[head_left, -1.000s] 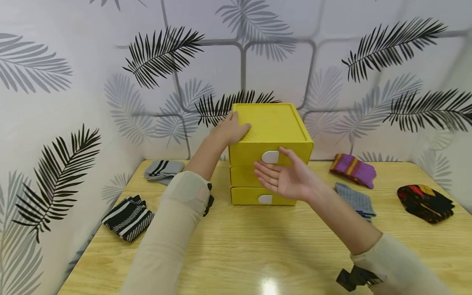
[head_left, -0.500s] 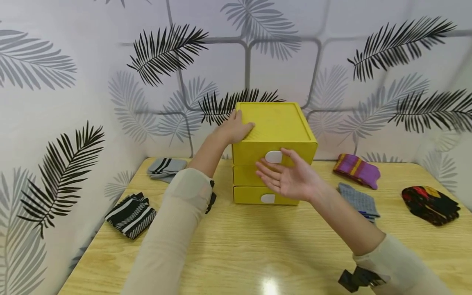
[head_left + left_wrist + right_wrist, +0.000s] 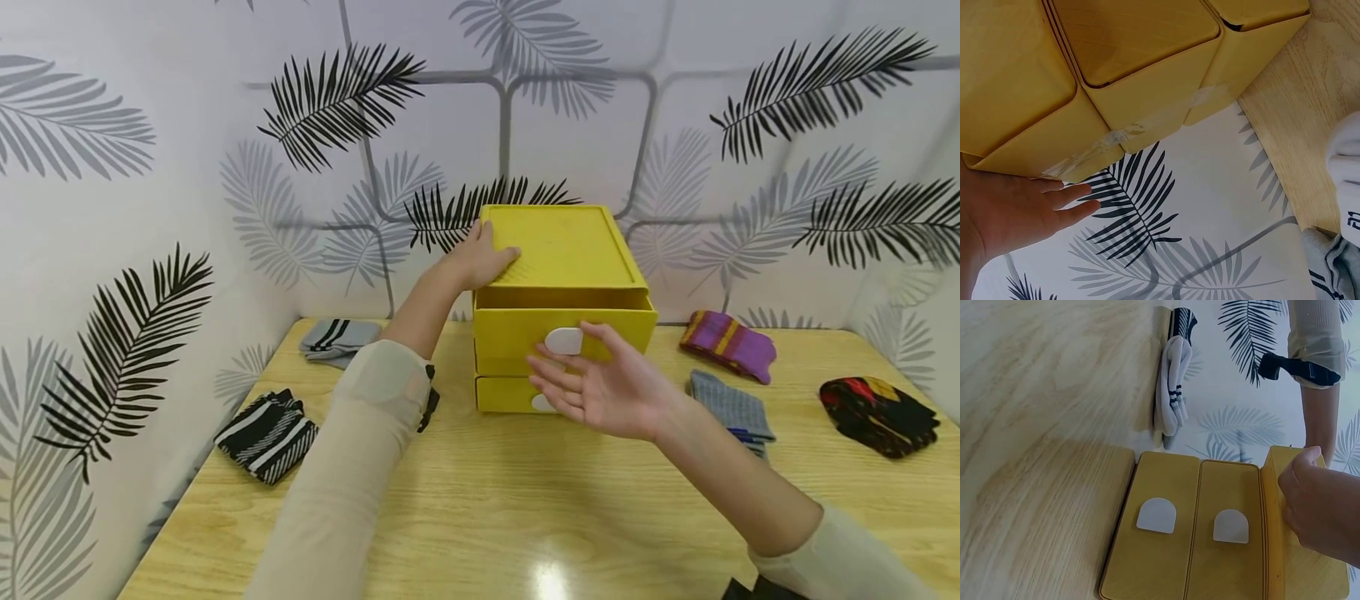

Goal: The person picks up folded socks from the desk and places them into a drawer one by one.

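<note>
A yellow three-tier drawer box (image 3: pixel 555 242) stands on the table near the patterned backdrop. Its top drawer (image 3: pixel 517 342) is pulled partway out, showing a gap below the lid. My right hand (image 3: pixel 615 379) pinches that drawer's white rounded handle (image 3: pixel 562 341); in the right wrist view the hand (image 3: pixel 1322 509) is at the extended drawer's front, fingertips partly hidden. My left hand (image 3: pixel 478 257) rests over the box's upper left edge, thumb on top. In the left wrist view, its straight fingers (image 3: pixel 1072 206) lie along the box's side.
Folded socks lie around: grey striped (image 3: pixel 341 340) and black-and-white (image 3: pixel 266 437) at left, purple (image 3: pixel 727 346), grey (image 3: pixel 731 408) and black-red (image 3: pixel 877 417) at right. The two lower drawers (image 3: pixel 1232 550) are closed. A wood-grain table (image 3: pixel 465 500) extends in front.
The top drawer has slid out toward me from closed. My right hand has moved nearer and slightly down with its handle. The left hand stays on the box.
</note>
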{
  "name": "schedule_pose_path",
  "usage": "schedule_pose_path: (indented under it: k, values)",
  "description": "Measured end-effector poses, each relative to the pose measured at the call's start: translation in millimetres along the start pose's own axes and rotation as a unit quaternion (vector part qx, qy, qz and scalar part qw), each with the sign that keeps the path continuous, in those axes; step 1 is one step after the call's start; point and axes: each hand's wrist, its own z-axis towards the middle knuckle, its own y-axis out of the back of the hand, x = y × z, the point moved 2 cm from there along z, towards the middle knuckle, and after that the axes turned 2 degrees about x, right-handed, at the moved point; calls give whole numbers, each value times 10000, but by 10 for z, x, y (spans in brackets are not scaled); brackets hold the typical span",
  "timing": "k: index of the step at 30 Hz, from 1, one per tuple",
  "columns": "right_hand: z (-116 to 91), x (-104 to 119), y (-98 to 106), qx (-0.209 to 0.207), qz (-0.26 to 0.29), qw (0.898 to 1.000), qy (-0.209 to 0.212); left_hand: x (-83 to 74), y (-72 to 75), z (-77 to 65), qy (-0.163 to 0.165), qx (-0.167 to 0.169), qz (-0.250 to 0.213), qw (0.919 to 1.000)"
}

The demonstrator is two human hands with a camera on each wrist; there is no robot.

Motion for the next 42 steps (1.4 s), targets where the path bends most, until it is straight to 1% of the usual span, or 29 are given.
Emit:
schedule_pose_path:
  k: [4,7,13,21,26,35,42]
  values:
    - [-64,-54,-19,-41,-156,9999,-20,-10,9,-19,29,106,11,9999]
    - [-108,-94,-35,-2,-171,9998,-74,-17,15,-33,49,154,27,9999]
    - [-215,-184,-72,78,-177,9996,-201,-15,27,-33,34,174,-10,9998]
    - [-351,-339,-135,334,-264,9981,-447,6,26,-20,12,199,-89,9998]
    - [-423,-417,-170,275,-311,9975,-579,8,22,-26,40,214,-132,9997]
    - [-505,-469,-177,286,-206,9973,-642,-1,17,-30,35,241,-141,9996]
    - [-549,-526,-168,546,-177,9964,-623,-1,11,-19,28,231,-155,9996]
